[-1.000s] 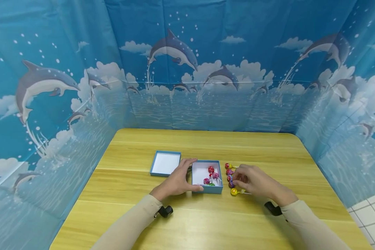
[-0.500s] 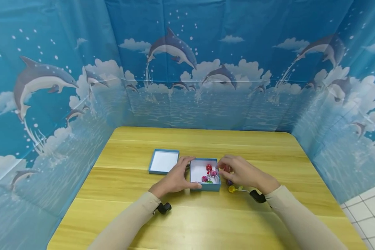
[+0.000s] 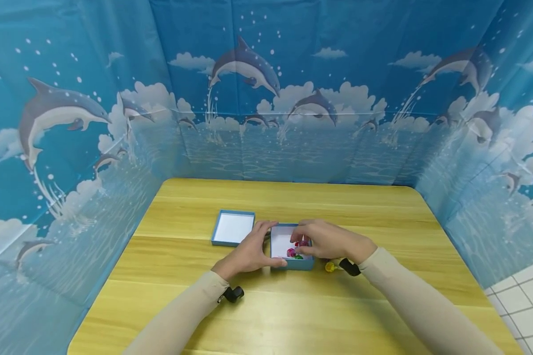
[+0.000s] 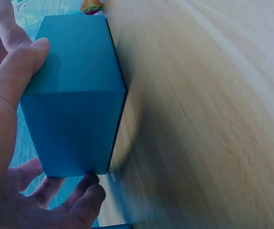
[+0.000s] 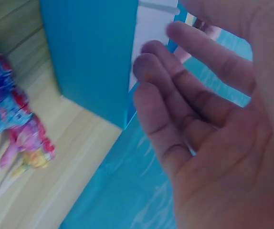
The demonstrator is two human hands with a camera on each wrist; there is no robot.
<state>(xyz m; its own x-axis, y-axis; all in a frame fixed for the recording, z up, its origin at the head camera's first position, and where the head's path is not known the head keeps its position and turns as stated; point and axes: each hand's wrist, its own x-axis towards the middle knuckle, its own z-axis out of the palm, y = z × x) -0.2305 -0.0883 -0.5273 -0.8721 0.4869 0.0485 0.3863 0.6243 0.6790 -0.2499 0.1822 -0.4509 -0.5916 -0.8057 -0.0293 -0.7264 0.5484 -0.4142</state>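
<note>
Bench: yellow wood grain, rounded far corners, lower half of frame.
Backdrop: blue, dolphin print, across back and both sides.
Floor tiles: white, lower right.
Box: blue, below centre, lollipops inside; lid to its left.
Left hand: grips box, thumb at near side.
Right hand: over box, fingers bent; whether it holds anything cannot be told.

My left forearm slants toward two o'clock, my left hand gripping between fingers and thumb, the thumb pointing at three. My right forearm slants toward ten; my right hand bends its fingers loosely toward nine.
</note>
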